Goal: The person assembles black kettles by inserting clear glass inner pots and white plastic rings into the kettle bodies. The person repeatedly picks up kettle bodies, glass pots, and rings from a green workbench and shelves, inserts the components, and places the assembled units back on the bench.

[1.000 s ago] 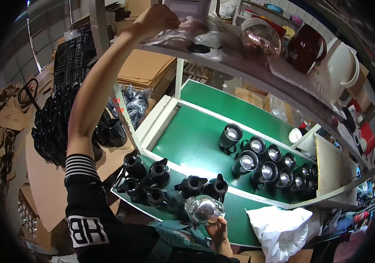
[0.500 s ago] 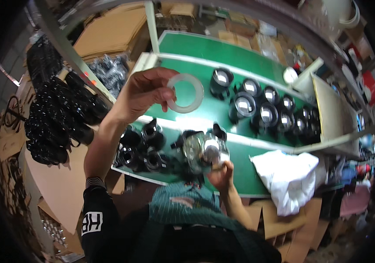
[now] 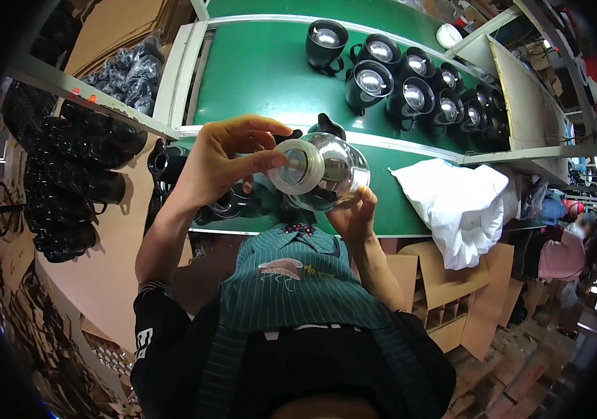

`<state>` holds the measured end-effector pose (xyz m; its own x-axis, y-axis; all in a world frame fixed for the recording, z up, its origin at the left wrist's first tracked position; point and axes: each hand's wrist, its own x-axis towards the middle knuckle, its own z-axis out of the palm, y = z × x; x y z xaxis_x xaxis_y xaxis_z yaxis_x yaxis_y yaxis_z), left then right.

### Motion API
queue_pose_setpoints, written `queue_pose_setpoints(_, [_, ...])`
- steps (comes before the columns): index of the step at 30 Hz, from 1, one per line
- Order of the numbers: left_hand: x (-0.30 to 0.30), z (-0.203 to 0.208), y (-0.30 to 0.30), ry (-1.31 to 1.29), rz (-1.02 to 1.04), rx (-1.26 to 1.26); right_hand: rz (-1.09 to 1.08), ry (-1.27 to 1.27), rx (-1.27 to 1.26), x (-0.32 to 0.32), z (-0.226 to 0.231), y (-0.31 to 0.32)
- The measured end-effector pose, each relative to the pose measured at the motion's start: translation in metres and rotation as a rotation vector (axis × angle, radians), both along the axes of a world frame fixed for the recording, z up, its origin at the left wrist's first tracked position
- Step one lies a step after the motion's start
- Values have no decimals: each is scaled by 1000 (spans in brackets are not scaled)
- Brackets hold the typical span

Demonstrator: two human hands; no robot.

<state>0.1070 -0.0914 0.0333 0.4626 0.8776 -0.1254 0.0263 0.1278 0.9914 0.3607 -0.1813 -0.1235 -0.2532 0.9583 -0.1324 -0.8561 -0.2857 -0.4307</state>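
Jugs (image 3: 320, 60) hold silvery inserts (image 3: 325, 38); left grip (image 3: 232, 157) fingers a ring (image 3: 317, 167) at the glass flask (image 3: 347, 164) right grip (image 3: 355, 215) clasps.

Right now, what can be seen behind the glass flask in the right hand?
Behind the glass flask, part of a black spouted jug shows, with green tabletop alongside; the flask hides the jug's lower part.

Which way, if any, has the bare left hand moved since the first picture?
Yes: the left hand came toward the person, from beyond the long white rail to overlapping it.
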Motion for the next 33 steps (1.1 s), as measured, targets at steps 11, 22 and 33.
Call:
queue_pose_setpoints(11, [12,-16,-12,-97,7,-134,12,67,6,4,1,-15])
queue_pose_setpoints(22, [51,-45,-33,5,85,550,-112,-118,-27,8,-7,-30])
queue_pose_setpoints(33, [106,-72,-35,-172,-216,327,-179,-13,-187,25,-19,-61])
